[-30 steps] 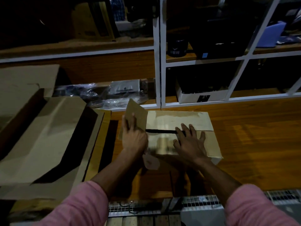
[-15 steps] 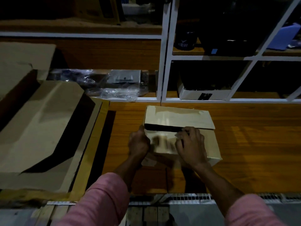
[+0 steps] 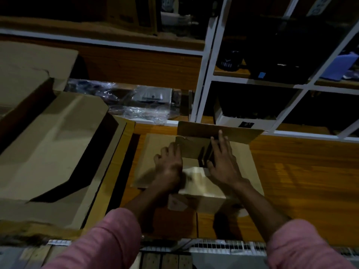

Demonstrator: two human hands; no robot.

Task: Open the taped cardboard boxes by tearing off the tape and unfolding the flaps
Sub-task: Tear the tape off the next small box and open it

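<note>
Legible text: one faint mark only.
Dark mug [image 3: 229,61] on upper shelf carries pale lettering under a winged logo, too blurred to spell. White box [image 3: 244,121] bears a small black label, unreadable.

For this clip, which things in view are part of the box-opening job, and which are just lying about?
Part of the job:
- small cardboard box, flaps spread open
- far flap, folded back
- left hand at the box's left side
- right hand, fingers inside the opening

Lying about:
- large opened carton on the left
- plastic-wrapped item behind
- white shelf frame
- black mug on the shelf
</note>
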